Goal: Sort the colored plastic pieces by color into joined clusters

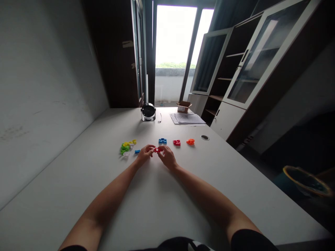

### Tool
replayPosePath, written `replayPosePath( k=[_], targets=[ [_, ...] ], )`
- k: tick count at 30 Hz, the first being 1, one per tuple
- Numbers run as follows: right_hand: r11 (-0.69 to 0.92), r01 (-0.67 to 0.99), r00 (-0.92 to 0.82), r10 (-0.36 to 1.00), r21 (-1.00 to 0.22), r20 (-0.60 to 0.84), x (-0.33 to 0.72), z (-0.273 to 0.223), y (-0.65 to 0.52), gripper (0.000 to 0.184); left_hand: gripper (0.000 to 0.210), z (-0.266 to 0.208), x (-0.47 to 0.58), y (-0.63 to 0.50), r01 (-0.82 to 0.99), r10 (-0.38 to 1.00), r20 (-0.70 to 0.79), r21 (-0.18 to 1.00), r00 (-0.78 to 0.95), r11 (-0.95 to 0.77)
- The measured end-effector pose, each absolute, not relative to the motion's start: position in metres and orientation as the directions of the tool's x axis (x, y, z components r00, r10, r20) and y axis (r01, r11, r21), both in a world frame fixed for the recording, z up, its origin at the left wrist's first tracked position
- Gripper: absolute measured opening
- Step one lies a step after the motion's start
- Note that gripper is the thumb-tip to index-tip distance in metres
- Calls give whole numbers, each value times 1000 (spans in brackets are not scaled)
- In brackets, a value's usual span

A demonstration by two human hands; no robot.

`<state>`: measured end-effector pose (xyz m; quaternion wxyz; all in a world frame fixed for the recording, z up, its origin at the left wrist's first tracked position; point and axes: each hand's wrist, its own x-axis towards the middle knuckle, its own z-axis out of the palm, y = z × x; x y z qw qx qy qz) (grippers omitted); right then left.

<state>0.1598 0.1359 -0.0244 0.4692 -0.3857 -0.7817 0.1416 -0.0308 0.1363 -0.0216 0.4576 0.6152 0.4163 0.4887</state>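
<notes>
Piece of red plastic is pinched between left hand and right hand over the desk, where a slack grip could drop it near the larger blue block.

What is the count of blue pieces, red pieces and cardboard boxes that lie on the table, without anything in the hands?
Blue: 2, big blue piece, small blue piece
Red: 1, red piece
Box: 1
Total: 4
</notes>
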Motion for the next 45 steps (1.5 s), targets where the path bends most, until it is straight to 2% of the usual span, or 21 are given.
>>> replayPosePath(
  k=[8, 22, 33, 40, 45],
  targets=[
    [676, 474, -286, 725, -565, 627, 160, -24, 134, 9, 32, -18, -30, 135, 122, 962, 211, 965, 173, -234],
    [678, 515, -291, 714, -524, 637, 158, -25, 135, 6, 38, -16, -28, 132, 111, 954, 217, 964, 207, -243],
    [652, 496, -228, 735, -573, 639, 159, -26, 135, 17, 31, -21, -29, 134, 86, 950, 260, 957, 172, -277],
    [640, 515, -227, 744, -571, 629, 159, -26, 135, 19, 30, -19, -30, 131, 92, 949, 264, 955, 171, -282],
    [641, 508, -241, 747, -575, 619, 159, -25, 135, 14, 28, -19, -31, 132, 73, 939, 284, 950, 195, -302]
  ],
)
